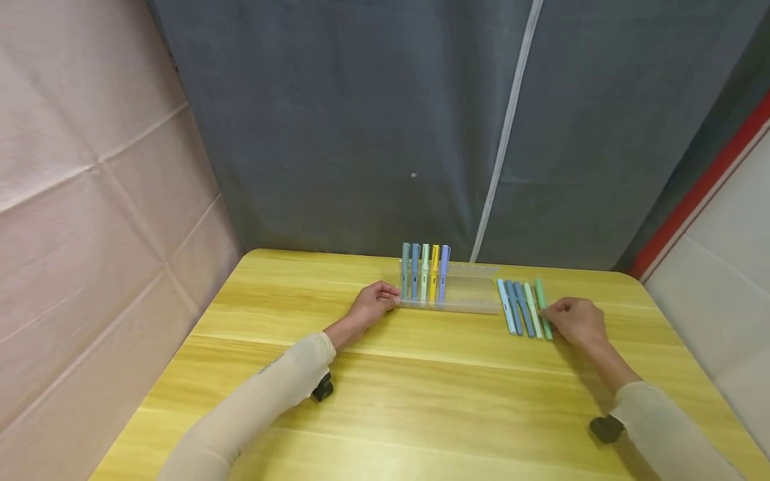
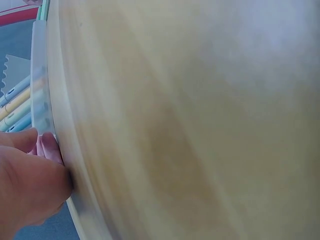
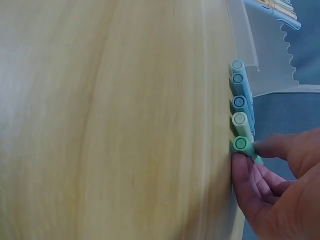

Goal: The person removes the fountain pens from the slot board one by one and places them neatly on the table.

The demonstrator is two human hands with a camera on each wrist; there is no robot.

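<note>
Head view counts five pens (image 1: 424, 272) slotted in the clear tray (image 1: 472, 294) and five more lying side by side just right of it. Of these, the green pen (image 1: 543, 304), farthest from the tray, is pinched by the right hand (image 1: 576, 321); its round cap end shows in the right wrist view. The left hand (image 1: 374, 302) curls against the tray's left end. The tray's transparent edges are hard to trace.
</note>
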